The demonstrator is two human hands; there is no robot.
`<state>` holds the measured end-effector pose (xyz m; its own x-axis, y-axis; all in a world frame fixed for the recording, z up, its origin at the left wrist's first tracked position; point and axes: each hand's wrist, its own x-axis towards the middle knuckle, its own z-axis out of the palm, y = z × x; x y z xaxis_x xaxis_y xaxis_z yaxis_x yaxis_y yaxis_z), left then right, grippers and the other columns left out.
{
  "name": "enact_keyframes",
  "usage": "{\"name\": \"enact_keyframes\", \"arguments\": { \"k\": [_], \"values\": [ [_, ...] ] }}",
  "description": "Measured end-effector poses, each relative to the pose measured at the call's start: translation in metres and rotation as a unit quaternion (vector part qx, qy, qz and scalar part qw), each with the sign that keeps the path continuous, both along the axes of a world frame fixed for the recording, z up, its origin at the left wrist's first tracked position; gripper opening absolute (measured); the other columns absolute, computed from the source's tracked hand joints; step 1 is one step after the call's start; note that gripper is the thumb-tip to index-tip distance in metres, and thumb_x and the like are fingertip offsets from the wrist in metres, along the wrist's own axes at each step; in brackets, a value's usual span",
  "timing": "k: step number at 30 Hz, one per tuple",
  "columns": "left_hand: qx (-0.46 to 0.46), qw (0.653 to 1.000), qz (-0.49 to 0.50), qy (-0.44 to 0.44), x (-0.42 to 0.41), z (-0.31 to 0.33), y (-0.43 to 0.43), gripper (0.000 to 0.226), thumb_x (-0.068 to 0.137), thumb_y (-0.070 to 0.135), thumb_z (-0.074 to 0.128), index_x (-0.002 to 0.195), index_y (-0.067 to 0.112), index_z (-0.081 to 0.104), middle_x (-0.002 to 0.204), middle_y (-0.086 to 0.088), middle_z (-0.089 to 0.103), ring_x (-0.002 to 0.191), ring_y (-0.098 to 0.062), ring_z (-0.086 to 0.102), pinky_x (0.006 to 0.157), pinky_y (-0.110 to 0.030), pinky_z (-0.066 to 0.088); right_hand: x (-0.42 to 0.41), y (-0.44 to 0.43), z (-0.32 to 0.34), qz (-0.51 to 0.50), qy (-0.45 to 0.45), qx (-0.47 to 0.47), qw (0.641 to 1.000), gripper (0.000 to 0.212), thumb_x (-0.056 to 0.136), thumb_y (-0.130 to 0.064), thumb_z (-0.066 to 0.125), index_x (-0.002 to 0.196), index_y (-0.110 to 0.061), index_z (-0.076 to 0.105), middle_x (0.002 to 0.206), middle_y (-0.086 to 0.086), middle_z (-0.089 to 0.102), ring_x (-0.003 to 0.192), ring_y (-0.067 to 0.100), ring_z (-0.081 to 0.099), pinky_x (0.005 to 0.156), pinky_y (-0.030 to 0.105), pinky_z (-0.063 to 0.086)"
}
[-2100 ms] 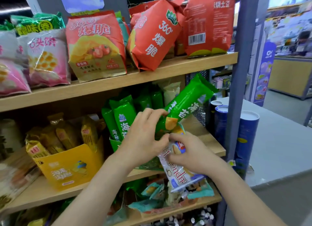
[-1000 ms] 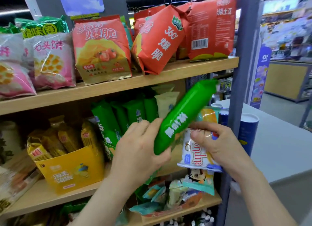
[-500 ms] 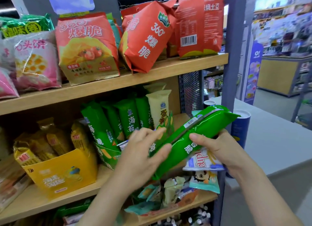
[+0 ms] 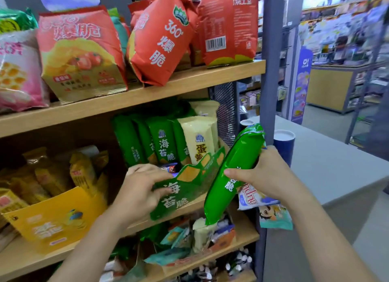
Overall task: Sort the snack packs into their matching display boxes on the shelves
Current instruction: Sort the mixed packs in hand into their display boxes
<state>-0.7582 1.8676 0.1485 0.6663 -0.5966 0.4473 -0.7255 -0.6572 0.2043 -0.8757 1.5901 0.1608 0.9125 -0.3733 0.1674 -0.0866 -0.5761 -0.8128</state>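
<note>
Right hand (image 4: 267, 176): fingers and thumb curled round a green snack pack (image 4: 233, 172), held tilted, top end up and to the right, just beside the right edge of the green display box (image 4: 189, 184) and not yet inside it. The same hand also carried a white pack (image 4: 255, 199) with red lettering and a teal pack (image 4: 274, 217) with a cartoon face, both tucked under the palm.

Left hand (image 4: 143, 189): fingers bent over the front wall of the green display box, gripping it.

Green display box: stood on the middle shelf (image 4: 212, 199), holding a row of upright green packs (image 4: 162, 140) and pale yellow packs (image 4: 200, 138) at its right end.

Yellow display box (image 4: 52, 218): same shelf, to the left, filled with yellow packs (image 4: 82, 172).

Lower shelf (image 4: 242, 237): a loose heap of mixed packs.

Upper shelf (image 4: 147, 92): large red bags (image 4: 162, 35), one leaning, and pink bags (image 4: 16, 75) at far left.

Blue canister (image 4: 284, 144): behind the shelf post on a grey counter.
</note>
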Motion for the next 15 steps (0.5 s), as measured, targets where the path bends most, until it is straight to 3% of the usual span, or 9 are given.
{"name": "enact_keyframes", "arguments": {
  "k": [2,4,7,9,12,13,15],
  "values": [
    [0.011,0.999,0.000,0.037,0.008,0.004,0.007,0.030,0.076,0.023,0.082,0.105,0.025,0.074,0.093,0.025,0.057,0.095,-0.012,0.057,0.093,-0.050,0.044,-0.004,0.008,0.005,0.001,0.006,-0.006,1.000,0.047,0.048,-0.073,0.077,0.082,-0.041,0.072,0.101,0.006,0.060,0.084,0.016,0.064,0.075,0.042,0.057],
    [0.022,0.998,0.028,0.050,0.009,0.011,0.007,0.026,0.083,0.021,0.077,0.108,0.025,0.071,0.089,0.022,0.055,0.095,-0.016,0.056,0.092,-0.047,0.045,-0.006,0.017,0.010,-0.004,0.012,-0.023,1.000,0.034,0.058,-0.064,0.082,0.078,-0.039,0.071,0.101,-0.002,0.050,0.082,0.011,0.060,0.077,0.040,0.055],
    [0.006,0.999,0.039,-0.003,-0.009,0.015,0.006,0.041,0.084,0.023,0.075,0.123,0.027,0.062,0.111,0.019,0.053,0.117,-0.018,0.050,0.100,-0.044,0.041,-0.013,0.030,0.017,-0.011,0.024,-0.068,0.997,0.029,0.064,-0.061,0.081,0.078,-0.040,0.067,0.097,-0.007,0.041,0.078,0.006,0.054,0.078,0.038,0.053],
    [-0.040,0.999,-0.025,-0.026,-0.044,0.021,-0.008,0.057,0.081,0.037,0.073,0.133,0.032,0.052,0.125,0.020,0.045,0.122,-0.009,0.042,0.104,-0.038,0.039,-0.018,0.039,0.023,-0.010,0.020,-0.078,0.997,0.030,0.065,-0.063,0.079,0.079,-0.039,0.068,0.096,-0.007,0.042,0.079,0.005,0.053,0.078,0.037,0.053],
    [-0.016,0.995,-0.082,0.060,-0.090,0.025,-0.048,0.093,0.073,0.071,0.060,0.150,0.041,0.015,0.133,0.033,0.023,0.129,0.006,0.027,0.111,-0.023,0.028,-0.026,0.048,0.030,-0.008,-0.004,-0.088,0.996,0.036,0.061,-0.066,0.077,0.081,-0.038,0.065,0.095,-0.006,0.045,0.080,0.003,0.053,0.075,0.035,0.053],
    [-0.020,0.994,-0.076,0.070,-0.094,0.023,-0.058,0.101,0.072,0.071,0.063,0.151,0.042,0.008,0.137,0.032,0.024,0.131,0.007,0.025,0.112,-0.021,0.027,-0.027,0.049,0.032,-0.003,-0.009,-0.090,0.996,0.040,0.059,-0.069,0.077,0.083,-0.039,0.064,0.095,-0.006,0.045,0.080,0.002,0.053,0.074,0.033,0.052],
    [-0.091,0.989,-0.070,0.096,-0.089,0.021,-0.067,0.097,0.071,0.057,0.076,0.147,0.047,0.017,0.133,0.027,0.045,0.122,0.003,0.042,0.103,-0.025,0.040,-0.028,0.050,0.033,0.027,-0.013,-0.051,0.998,0.049,0.053,-0.076,0.075,0.090,-0.046,0.067,0.099,-0.006,0.048,0.086,0.000,0.052,0.076,0.029,0.050]
  ]
}}
